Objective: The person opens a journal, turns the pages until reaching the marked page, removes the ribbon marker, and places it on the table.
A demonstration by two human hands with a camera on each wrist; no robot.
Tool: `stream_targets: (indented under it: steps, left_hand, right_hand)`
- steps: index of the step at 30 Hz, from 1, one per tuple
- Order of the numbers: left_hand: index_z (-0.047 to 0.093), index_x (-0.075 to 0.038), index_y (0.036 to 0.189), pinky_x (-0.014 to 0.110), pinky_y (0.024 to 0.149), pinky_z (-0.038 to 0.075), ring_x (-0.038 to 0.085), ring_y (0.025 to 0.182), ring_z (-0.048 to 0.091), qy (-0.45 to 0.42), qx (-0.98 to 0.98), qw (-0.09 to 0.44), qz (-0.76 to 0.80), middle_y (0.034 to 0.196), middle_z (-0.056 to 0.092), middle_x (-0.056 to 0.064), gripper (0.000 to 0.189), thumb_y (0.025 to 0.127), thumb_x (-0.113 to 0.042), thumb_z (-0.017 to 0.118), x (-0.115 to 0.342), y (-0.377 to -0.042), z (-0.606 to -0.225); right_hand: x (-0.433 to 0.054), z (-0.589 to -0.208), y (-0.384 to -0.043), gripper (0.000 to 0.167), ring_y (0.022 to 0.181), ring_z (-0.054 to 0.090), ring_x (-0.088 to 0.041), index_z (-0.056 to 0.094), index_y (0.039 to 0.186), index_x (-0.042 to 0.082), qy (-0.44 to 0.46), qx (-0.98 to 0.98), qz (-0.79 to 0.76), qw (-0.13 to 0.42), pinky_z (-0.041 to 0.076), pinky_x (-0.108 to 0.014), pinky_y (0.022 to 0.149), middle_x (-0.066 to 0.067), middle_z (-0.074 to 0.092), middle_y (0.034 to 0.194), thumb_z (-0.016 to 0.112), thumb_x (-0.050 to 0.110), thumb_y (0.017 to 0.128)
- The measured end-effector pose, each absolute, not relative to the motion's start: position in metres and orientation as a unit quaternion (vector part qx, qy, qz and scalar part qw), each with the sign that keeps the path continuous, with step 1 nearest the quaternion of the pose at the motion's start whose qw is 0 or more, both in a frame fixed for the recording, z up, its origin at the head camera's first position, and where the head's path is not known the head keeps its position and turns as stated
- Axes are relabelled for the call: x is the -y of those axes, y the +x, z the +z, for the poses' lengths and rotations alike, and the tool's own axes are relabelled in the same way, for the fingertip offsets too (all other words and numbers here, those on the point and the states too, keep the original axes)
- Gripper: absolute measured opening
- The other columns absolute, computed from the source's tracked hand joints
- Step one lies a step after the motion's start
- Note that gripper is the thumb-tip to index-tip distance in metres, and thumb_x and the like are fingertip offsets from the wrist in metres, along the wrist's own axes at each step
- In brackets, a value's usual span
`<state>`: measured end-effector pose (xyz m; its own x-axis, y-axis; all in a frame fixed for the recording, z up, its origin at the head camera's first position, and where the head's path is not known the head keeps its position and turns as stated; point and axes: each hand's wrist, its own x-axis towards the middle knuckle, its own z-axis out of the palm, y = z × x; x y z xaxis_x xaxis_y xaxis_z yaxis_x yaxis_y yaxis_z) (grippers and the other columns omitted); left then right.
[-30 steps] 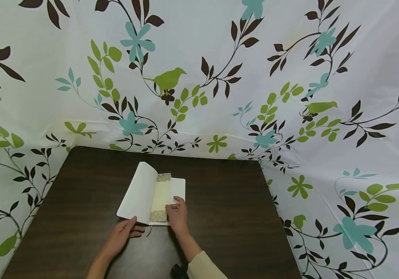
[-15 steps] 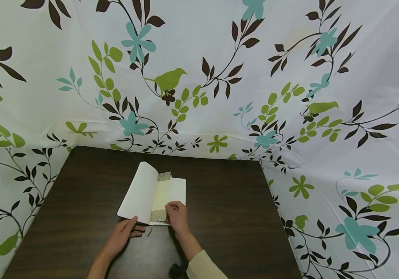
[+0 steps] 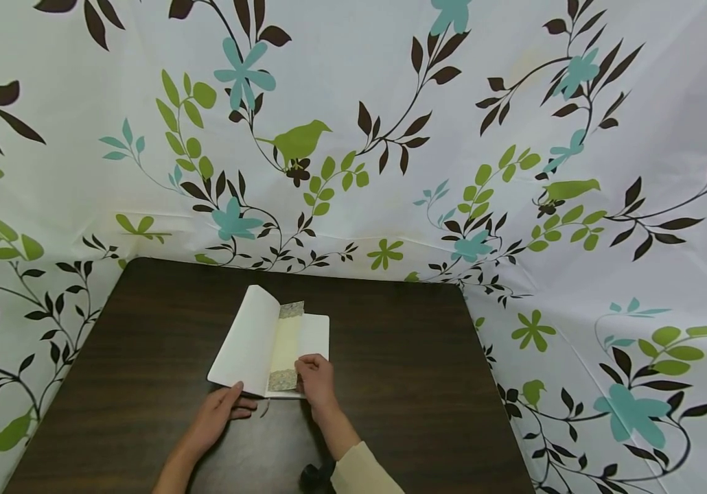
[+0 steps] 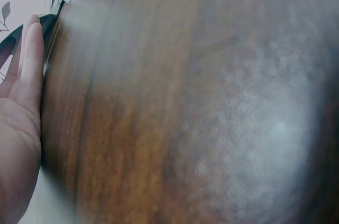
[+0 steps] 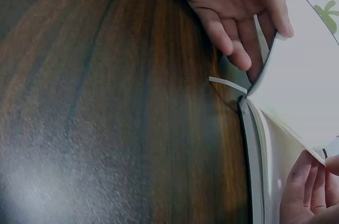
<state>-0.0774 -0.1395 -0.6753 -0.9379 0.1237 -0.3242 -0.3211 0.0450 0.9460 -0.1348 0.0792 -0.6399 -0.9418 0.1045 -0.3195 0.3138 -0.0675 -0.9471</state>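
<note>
A white-paged notebook (image 3: 245, 343) lies open on the dark table, its left side raised at a slant. Over the gutter sits a cream paper strip (image 3: 285, 346) with a speckled grey-green band at each end. My left hand (image 3: 214, 415) grips the lower edge of the raised side, thumb on top and fingers beneath. With thumb and fingertips my right hand (image 3: 318, 384) pinches the strip's right edge near its lower band. The right wrist view shows the strip's edge tilted up off the page between those fingertips (image 5: 304, 168). A thin ribbon marker (image 5: 225, 82) pokes out below the spine.
The dark wood-grain table (image 3: 403, 370) ends at the back against a white curtain (image 3: 341, 82) printed with leaves, flowers and birds. A small black rounded object (image 3: 311, 478) is beside the right sleeve (image 3: 366, 470) at the front.
The strip has shifted slightly away from me and a touch to the right, along with my right hand. That hand's outer fingers have curled in. My left hand and the notebook have stayed put.
</note>
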Motion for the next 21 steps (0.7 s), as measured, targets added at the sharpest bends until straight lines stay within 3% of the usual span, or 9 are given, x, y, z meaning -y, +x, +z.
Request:
stream_targets:
  steps: [4, 11, 21]
  left_hand:
    - [0.061, 0.019, 0.13, 0.032, 0.086, 0.067, 0.027, 0.097, 0.081, -0.074, -0.703, 0.163, 0.688, 0.11, 0.078, 0.028, 0.062, 0.118, -0.039, 0.042, 0.139, -0.077, -0.673]
    - [0.062, 0.018, 0.132, 0.033, 0.087, 0.067, 0.026, 0.097, 0.081, -0.075, -0.708, 0.162, 0.683, 0.11, 0.079, 0.026, 0.062, 0.118, -0.04, 0.042, 0.141, -0.078, -0.673]
    - [0.061, 0.018, 0.131, 0.034, 0.09, 0.066, 0.029, 0.101, 0.081, -0.064, -0.702, 0.175, 0.687, 0.112, 0.079, 0.026, 0.063, 0.118, -0.041, 0.042, 0.143, -0.079, -0.674]
  right_hand:
    - [-0.086, -0.638, -0.138, 0.017, 0.061, 0.052, -0.009, 0.068, 0.109, -0.006, 0.161, -0.675, -0.716, 0.068, 0.048, -0.023, 0.056, 0.004, 0.06, 0.08, 0.071, 0.006, 0.098]
    - [-0.109, -0.632, -0.145, 0.025, 0.071, 0.062, -0.013, 0.068, 0.118, -0.007, 0.172, -0.689, -0.702, 0.053, 0.056, -0.026, 0.064, -0.002, 0.067, 0.091, 0.07, 0.01, 0.1]
    - [-0.153, -0.632, -0.153, 0.025, 0.078, 0.059, -0.014, 0.069, 0.123, -0.004, 0.204, -0.697, -0.687, 0.026, 0.057, -0.033, 0.07, -0.005, 0.068, 0.097, 0.069, 0.013, 0.104]
